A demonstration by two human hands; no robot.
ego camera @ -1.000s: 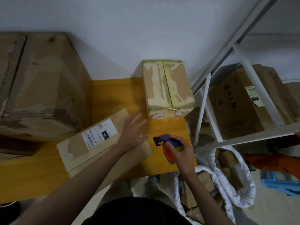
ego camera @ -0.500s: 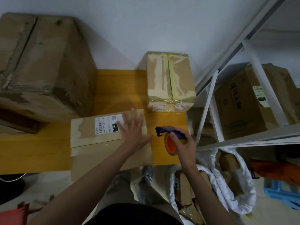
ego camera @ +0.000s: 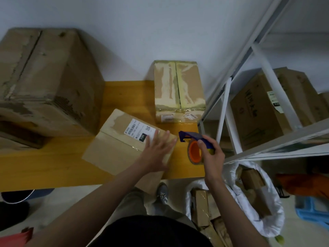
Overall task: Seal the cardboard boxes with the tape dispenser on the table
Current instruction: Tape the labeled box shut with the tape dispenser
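Head view: right hand (ego camera: 212,155) grips the dispenser (ego camera: 194,145), nose pointing left at the box (ego camera: 124,145) just beside, which the flat, open left hand (ego camera: 158,150) presses.

Left hand (ego camera: 157,150) flat, right hand (ego camera: 212,154) clenched.

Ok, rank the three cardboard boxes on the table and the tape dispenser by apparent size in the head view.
1. Large worn box
2. Labelled box under the left hand and taped box: too alike to rank
3. Tape dispenser in the right hand
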